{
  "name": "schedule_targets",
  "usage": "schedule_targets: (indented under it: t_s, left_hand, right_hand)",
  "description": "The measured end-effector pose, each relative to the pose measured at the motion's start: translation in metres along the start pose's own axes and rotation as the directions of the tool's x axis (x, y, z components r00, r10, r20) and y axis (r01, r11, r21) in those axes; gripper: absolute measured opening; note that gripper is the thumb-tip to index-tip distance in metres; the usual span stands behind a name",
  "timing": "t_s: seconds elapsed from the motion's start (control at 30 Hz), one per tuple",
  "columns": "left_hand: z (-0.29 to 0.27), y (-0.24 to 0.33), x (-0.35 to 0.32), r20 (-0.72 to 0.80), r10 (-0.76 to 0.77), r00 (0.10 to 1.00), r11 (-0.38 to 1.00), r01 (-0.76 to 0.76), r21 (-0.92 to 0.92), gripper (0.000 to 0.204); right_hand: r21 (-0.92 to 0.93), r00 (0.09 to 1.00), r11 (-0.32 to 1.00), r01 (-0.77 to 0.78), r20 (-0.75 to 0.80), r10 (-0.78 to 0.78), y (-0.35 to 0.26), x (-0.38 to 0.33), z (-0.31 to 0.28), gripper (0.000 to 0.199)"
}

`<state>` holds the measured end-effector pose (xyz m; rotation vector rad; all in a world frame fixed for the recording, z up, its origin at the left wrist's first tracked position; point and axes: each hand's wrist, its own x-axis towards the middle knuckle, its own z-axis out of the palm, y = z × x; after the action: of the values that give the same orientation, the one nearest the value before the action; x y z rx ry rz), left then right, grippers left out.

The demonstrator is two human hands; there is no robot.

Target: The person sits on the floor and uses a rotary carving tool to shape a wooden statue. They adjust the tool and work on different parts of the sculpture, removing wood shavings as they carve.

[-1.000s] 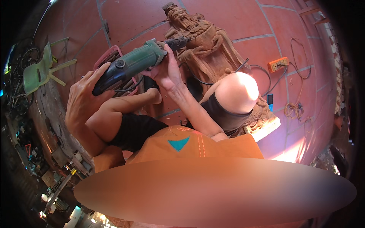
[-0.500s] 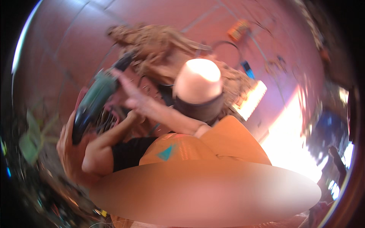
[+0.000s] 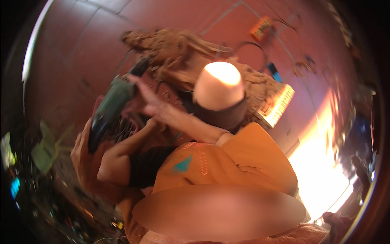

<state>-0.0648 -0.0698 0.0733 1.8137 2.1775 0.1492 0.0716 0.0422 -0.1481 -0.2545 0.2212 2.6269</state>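
A long green and black power tool (image 3: 111,106) slants across the left of the head view, its narrow black front end meeting a carved brown wood piece (image 3: 180,53). My left hand (image 3: 82,140) is wrapped round the tool's dark rear end. Nearer the front, my right hand (image 3: 151,105) grips the green body, one finger stretched along it toward the neck. Its other fingers are partly hidden behind the tool and blurred. The wood has a rough, deeply cut surface and runs rightward behind my bent knee (image 3: 219,89). The tool's very tip is too blurred to make out.
Reddish floor tiles (image 3: 134,18) surround the wood. An orange box (image 3: 261,28), a dark cable (image 3: 260,48) and a blue object (image 3: 274,72) lie beyond it. Leafy plants (image 3: 44,152) stand at the left. Bright sunlight falls on the floor at right.
The whole scene has shifted slightly to the right in the picture. Both hands keep their hold on the power tool, and its front end remains at the wood.
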Motion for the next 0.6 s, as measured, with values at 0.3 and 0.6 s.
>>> schedule_targets:
  t_s: [0.3, 0.6]
  left_hand:
    - [0.002, 0.001, -0.01, -0.05, 0.045, 0.998, 0.994, -0.04, 0.099, 0.077]
    - [0.006, -0.006, -0.013, -0.058, 0.013, 0.998, 0.998, -0.009, 0.068, 0.075]
  right_hand:
    - [-0.028, 1.0, 1.0, 0.013, -0.01, -0.013, 0.0, -0.008, 0.008, 0.047]
    - [-0.05, 1.0, 0.999, -0.011, -0.005, 0.011, 0.0, -0.006, 0.008, 0.045]
